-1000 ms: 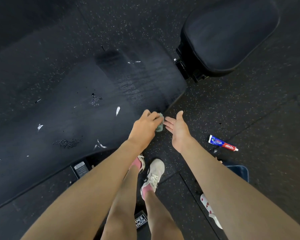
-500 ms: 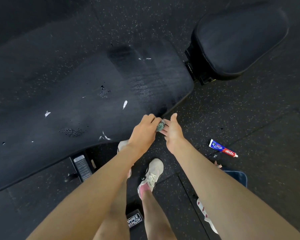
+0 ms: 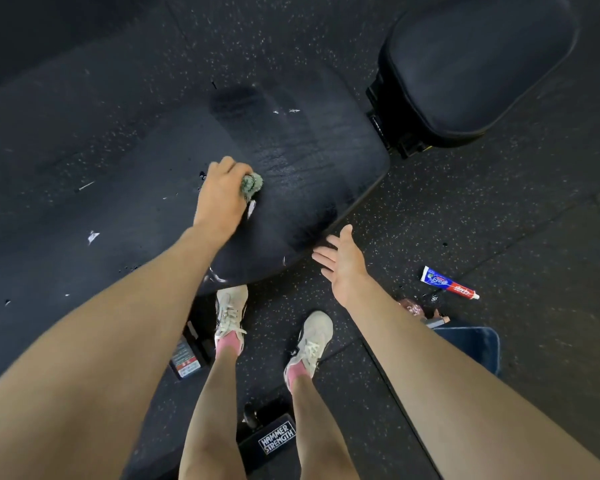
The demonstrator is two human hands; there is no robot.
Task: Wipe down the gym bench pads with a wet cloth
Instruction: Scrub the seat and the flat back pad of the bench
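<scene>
On the long black vinyl back pad (image 3: 125, 209), near its right end: left hand (image 3: 222, 197) is pressing a small bunched grey-green wet cloth (image 3: 252, 184) onto the surface, fingers curling down over it and gripping.

Right of the cloth the pad is showing darker damp streaks. Left of it the surface is looking dry, with white flecks and dark crumbs lying about.

Right hand (image 3: 343, 265) is hovering just off the pad's near right corner, above the speckled rubber floor (image 3: 465, 209), palm up, fingers spread and loose, holding nothing.

Beyond the pad's right end a shorter black seat pad (image 3: 475, 64) is sitting; no damp marks readable on it.

A red, white and blue tube (image 3: 449, 283) is lying on the floor, well right of the pad's corner.

Judging: a wiping stroke is under way, with most of the pad remaining. Doing it well is calling for a flatter cloth, overlapping passes working left from the damp band, and firm pressure over the flecks, sweeping crumbs off the edge rather than smearing them.
</scene>
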